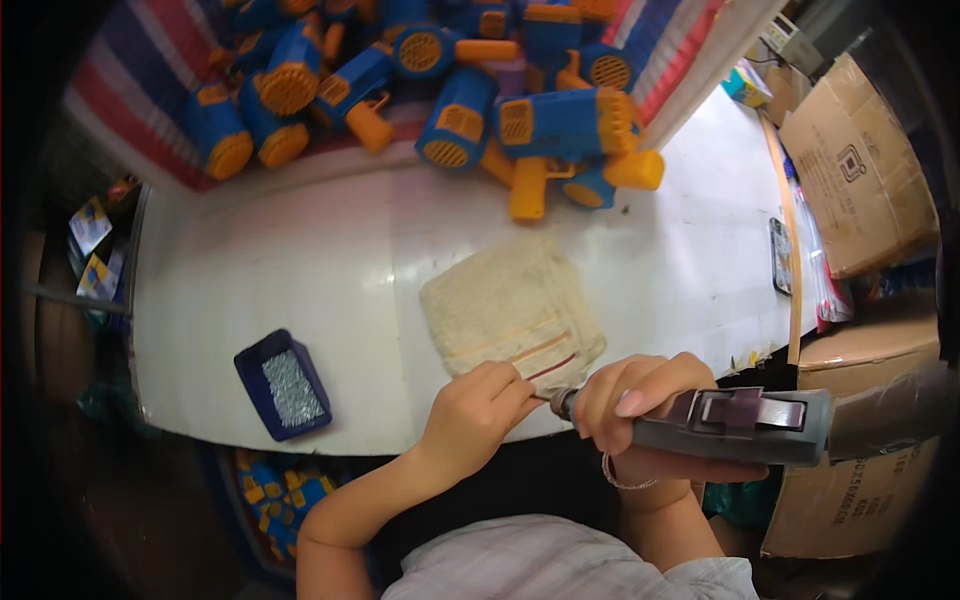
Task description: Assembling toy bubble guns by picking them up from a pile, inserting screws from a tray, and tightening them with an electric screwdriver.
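Observation:
My right hand [650, 400] is wrapped round a grey electric screwdriver [735, 430], which lies nearly level with its bit pointing left. At the tip of that bit, my left hand [475, 415] has thumb and fingers pinched together. What they hold there is hidden or too small to make out. Both hands are over the table's near edge, just in front of a folded beige towel [500, 300] with a dark red stripe. Left of them stands a dark blue tray [252, 372] with many small silvery screws [293, 390].
Blue and orange toy guns [570, 125] are heaped at the far side, spilling from a striped sack [125, 95] onto the white table [250, 250]. A phone [781, 256] lies by the right edge. Cardboard boxes [860, 165] stand beyond it. Below left, a bin holds blue-and-yellow parts [285, 495].

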`<state>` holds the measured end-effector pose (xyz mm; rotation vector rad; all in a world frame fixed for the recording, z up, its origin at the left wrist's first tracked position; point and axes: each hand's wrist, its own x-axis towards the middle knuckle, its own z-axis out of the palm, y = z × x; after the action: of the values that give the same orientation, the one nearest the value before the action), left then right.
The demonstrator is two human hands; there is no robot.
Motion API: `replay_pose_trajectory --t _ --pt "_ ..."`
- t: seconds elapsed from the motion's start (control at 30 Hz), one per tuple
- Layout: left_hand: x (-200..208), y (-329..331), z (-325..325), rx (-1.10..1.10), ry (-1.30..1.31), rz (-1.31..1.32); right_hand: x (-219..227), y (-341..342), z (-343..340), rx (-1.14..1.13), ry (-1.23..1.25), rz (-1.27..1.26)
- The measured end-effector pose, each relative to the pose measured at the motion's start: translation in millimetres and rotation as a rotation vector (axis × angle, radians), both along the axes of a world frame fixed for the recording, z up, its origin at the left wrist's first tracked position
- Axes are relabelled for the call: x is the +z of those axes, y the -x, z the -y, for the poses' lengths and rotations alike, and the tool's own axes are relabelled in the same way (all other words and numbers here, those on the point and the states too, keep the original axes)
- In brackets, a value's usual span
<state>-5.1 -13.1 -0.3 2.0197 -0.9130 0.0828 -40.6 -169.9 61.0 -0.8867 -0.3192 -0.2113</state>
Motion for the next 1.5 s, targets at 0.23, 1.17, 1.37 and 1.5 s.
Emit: replay_pose_trajectory --t 0.23,1.17,1.37,1.5 --pt "4.9 -54.0 39.8 -0.351 0.182 0.096 12.2 3.6 30.0 -0.172 0.176 0.072" --pt "-4.6 -8.4 0.3 0.251 -0.757 0.421 -10.4 3.8 -1.1 -0.138 0.170 0.100" --pt "-29.9 -25.0 -6.0 0.088 -0.631 0.273 -19.7 -1.2 -12.8 -0.121 0.142 -0.027" --pt "-29.2 -28.3 -9.8 -0.004 -0.580 0.168 -32.4 -1.8 -12.8 -0.142 0.335 -0.117"
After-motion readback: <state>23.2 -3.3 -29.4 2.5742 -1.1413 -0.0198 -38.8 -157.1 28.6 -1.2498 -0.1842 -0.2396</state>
